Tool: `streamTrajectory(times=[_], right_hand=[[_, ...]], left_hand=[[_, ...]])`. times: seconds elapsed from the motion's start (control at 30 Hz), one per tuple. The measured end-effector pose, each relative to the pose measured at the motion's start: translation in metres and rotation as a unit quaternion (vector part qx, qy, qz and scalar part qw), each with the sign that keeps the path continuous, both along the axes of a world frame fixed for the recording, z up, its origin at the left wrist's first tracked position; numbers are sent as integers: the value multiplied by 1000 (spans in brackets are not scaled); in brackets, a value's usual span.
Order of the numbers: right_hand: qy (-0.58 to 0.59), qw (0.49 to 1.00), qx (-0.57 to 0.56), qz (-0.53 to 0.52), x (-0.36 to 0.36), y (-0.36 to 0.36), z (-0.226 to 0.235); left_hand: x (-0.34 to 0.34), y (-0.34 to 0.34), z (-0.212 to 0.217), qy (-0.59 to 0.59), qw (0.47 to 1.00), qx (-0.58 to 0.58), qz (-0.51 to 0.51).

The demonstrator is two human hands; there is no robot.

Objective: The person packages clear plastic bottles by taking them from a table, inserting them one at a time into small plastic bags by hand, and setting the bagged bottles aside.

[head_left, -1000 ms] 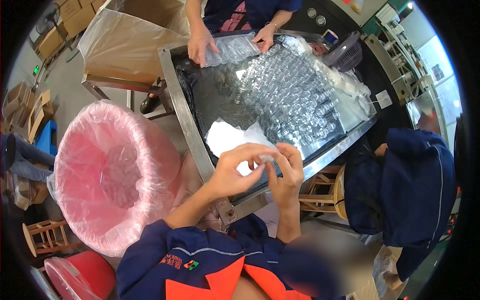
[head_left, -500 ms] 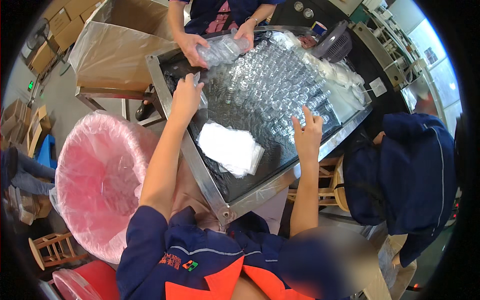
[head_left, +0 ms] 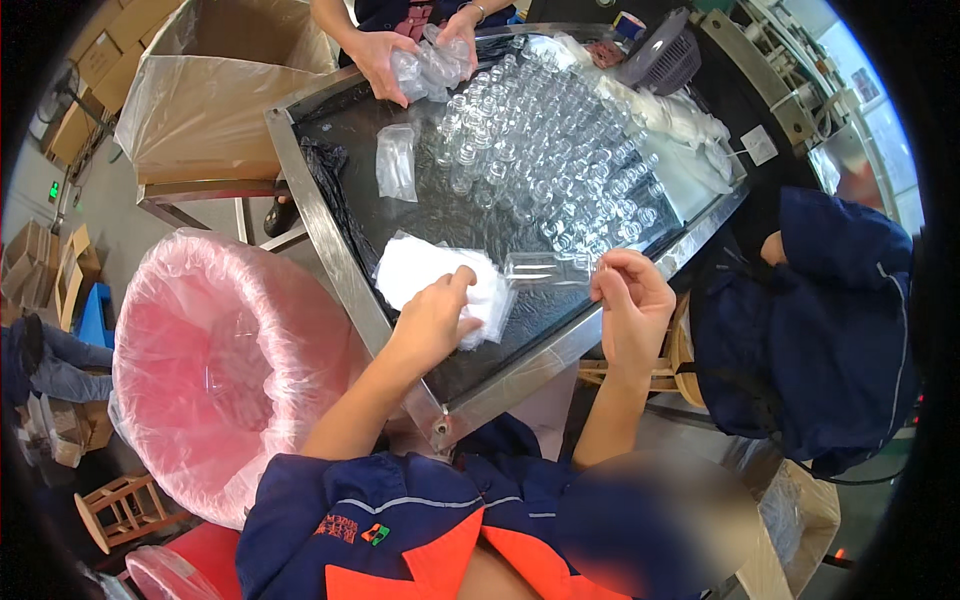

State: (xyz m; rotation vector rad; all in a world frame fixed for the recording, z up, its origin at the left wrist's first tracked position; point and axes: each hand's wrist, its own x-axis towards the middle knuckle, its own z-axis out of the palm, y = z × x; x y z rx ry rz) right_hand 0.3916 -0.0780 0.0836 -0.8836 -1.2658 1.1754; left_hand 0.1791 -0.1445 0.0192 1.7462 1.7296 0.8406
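My right hand (head_left: 635, 305) is closed in a pinch on one end of a clear plastic bottle (head_left: 545, 268), which lies sideways above the near part of the tray. My left hand (head_left: 435, 318) rests on a stack of white, see-through bags (head_left: 428, 270), thumb and fingers apart. Beyond that stack lies a clear packed bag (head_left: 396, 162) on the tray's dark lining. Many small clear bottles (head_left: 560, 150) stand close together across the middle of the tray.
Across the metal-edged tray (head_left: 325, 215), a co-worker's hands (head_left: 385, 62) hold clear plastic pieces. A pink-lined bin (head_left: 215, 350) stands at my left, with a lined carton (head_left: 200, 120) behind it. A grey fan (head_left: 665, 55) sits at the far right; another person (head_left: 800, 340) is at right.
My left hand has let go of the clear packed bag and come back to the stack of bags. My right hand has drawn nearer and now pinches a clear bottle.
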Motion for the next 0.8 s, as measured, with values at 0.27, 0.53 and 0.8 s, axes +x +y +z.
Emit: streamTrajectory(times=[0.27,0.53,0.8], right_hand=[[91,978,149,114,0,-27,9],[71,972,199,104,-3,-36,13],[287,945,6,160,-2,-42,-10]], left_hand=[[5,-15,12,-62,997,-23,32],[2,-12,-2,-122,990,62,25],[6,-26,9,-200,975,69,76]])
